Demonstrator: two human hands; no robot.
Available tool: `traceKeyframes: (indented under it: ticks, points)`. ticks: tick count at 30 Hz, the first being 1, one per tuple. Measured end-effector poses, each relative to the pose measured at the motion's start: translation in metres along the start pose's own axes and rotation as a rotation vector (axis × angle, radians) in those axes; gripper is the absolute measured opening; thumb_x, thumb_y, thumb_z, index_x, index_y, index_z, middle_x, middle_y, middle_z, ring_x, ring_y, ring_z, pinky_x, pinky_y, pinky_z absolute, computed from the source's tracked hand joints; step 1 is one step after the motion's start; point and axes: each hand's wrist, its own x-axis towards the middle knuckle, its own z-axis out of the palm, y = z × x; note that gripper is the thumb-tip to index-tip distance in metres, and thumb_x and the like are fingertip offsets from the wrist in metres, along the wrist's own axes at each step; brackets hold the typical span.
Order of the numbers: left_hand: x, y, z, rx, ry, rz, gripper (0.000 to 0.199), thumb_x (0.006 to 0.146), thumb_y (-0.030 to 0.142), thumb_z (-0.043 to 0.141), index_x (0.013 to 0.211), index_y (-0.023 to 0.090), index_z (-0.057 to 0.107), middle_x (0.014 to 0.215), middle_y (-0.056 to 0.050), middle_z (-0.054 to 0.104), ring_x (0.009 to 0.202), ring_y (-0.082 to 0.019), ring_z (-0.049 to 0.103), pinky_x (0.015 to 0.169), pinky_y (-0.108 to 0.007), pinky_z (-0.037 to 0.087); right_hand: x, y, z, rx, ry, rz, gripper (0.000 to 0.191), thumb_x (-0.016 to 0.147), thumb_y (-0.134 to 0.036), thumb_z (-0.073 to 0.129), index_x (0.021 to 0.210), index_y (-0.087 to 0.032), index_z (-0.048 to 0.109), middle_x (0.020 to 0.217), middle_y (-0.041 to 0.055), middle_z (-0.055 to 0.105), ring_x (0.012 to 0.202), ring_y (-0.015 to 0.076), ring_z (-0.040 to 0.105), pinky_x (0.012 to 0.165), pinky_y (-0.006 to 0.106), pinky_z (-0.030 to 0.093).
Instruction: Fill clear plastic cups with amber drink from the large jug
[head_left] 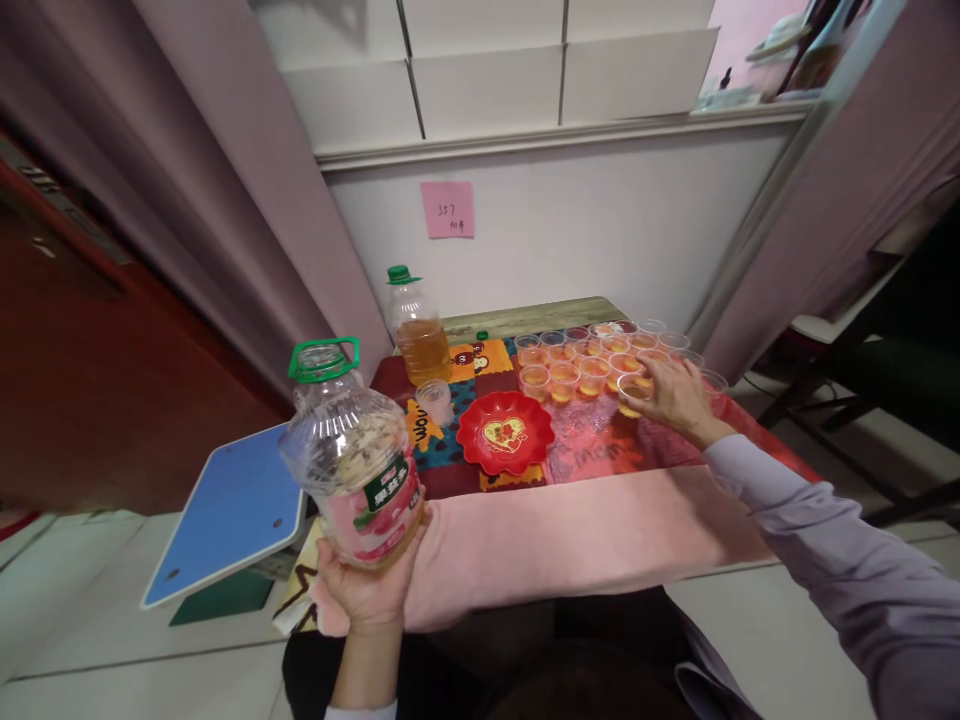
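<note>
My left hand [375,590] grips a large clear plastic bottle [352,460] from below, its fingers wrapped round the base. The bottle is uncapped, with a green ring handle at its neck and a pink fruit label. Over the right side of the table, my right hand [675,395] closes its fingers on a small clear plastic cup [634,396] with amber liquid in it. Rows of similar cups [564,380] stand beside it, several holding amber liquid. A red scalloped plate [480,455] with a gold heart lies between my hands.
A second bottle [424,345] of amber liquid, green-capped, stands at the back left. Near it are a stack of clear cups [435,402] and a small green cap [482,336]. A pink towel [555,535] covers the table's front edge. A blue board [232,510] stands at the left.
</note>
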Motion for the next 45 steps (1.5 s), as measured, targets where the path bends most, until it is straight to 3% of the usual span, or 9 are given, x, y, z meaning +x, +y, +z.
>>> traceKeyframes:
  ticks: [11,18,21,25,28,32,35,39,45]
  points:
    - [-0.001,0.000,-0.001,-0.024,0.014,-0.004,0.092,0.083,0.068,0.066,0.166,0.039,0.039,0.168,-0.015,0.048,0.149,-0.051,0.048,0.109,-0.075,0.046,-0.005,0.006,0.018,-0.044,0.000,0.032,0.068,0.092,-0.060,0.055,0.138,-0.011,0.065,0.126,0.0231,0.076,0.128,0.0403,0.062,0.120,0.065,0.026]
    - [-0.003,0.000,-0.003,0.011,0.077,-0.022,0.091,0.081,0.067,0.066,0.162,0.033,0.044,0.166,-0.019,0.050,0.152,-0.051,0.044,0.111,-0.075,0.044,-0.004,-0.005,-0.001,-0.030,0.049,-0.012,0.068,0.095,-0.061,0.056,0.140,-0.010,0.064,0.131,0.0262,0.073,0.135,0.0457,0.057,0.120,0.074,0.024]
    - [-0.005,-0.001,-0.003,0.020,0.129,-0.027,0.089,0.083,0.067,0.065,0.161,0.030,0.046,0.165,-0.021,0.050,0.154,-0.052,0.041,0.113,-0.075,0.042,0.010,-0.045,-0.023,0.111,0.138,-0.116,0.061,0.100,-0.060,0.054,0.134,-0.012,0.070,0.131,0.0254,0.073,0.129,0.0434,0.062,0.119,0.066,0.034]
    - [-0.007,-0.001,-0.005,-0.015,0.192,-0.026,0.085,0.085,0.067,0.064,0.159,0.028,0.049,0.163,-0.021,0.052,0.154,-0.052,0.040,0.113,-0.074,0.042,0.033,-0.146,-0.049,0.423,0.082,-0.298,0.038,0.106,-0.050,0.053,0.115,-0.024,0.079,0.119,0.0137,0.078,0.110,0.0314,0.072,0.098,0.044,0.055]
    - [-0.008,-0.001,-0.002,-0.019,0.213,-0.021,0.082,0.086,0.066,0.064,0.157,0.027,0.052,0.159,-0.022,0.056,0.152,-0.053,0.044,0.111,-0.075,0.044,0.052,-0.229,-0.048,0.456,-0.104,-0.479,0.033,0.109,-0.037,0.050,0.116,-0.023,0.080,0.114,0.0103,0.079,0.106,0.0255,0.074,0.094,0.036,0.056]
    - [-0.010,-0.002,0.007,0.001,0.255,-0.035,0.080,0.086,0.069,0.062,0.152,0.026,0.058,0.151,-0.020,0.063,0.145,-0.051,0.053,0.107,-0.070,0.049,0.075,-0.307,-0.027,0.263,-0.377,-0.620,0.038,0.108,-0.029,0.053,0.140,-0.020,0.070,0.139,0.0151,0.070,0.118,0.0270,0.073,0.094,0.034,0.057]
    - [-0.011,-0.003,0.011,-0.012,0.280,-0.027,0.076,0.086,0.071,0.063,0.148,0.027,0.062,0.146,-0.019,0.067,0.142,-0.049,0.056,0.105,-0.069,0.051,0.085,-0.336,-0.010,0.204,-0.438,-0.637,0.037,0.104,-0.020,0.055,0.135,-0.014,0.073,0.133,0.0203,0.073,0.110,0.0301,0.076,0.087,0.036,0.059]
    - [-0.013,-0.004,0.015,0.012,0.294,-0.028,0.073,0.086,0.072,0.062,0.143,0.027,0.065,0.145,-0.019,0.067,0.143,-0.049,0.055,0.106,-0.068,0.050,0.089,-0.345,0.003,0.179,-0.469,-0.667,0.032,0.104,-0.016,0.051,0.120,-0.010,0.079,0.122,0.0232,0.078,0.108,0.0308,0.077,0.089,0.037,0.059]
    - [-0.013,-0.007,0.022,0.029,0.321,0.002,0.075,0.088,0.076,0.058,0.139,0.021,0.067,0.142,-0.021,0.068,0.137,-0.049,0.060,0.105,-0.066,0.050,0.090,-0.337,0.011,0.211,-0.430,-0.671,0.039,0.107,-0.017,0.047,0.138,-0.012,0.070,0.134,0.0213,0.074,0.118,0.0279,0.073,0.098,0.036,0.055]
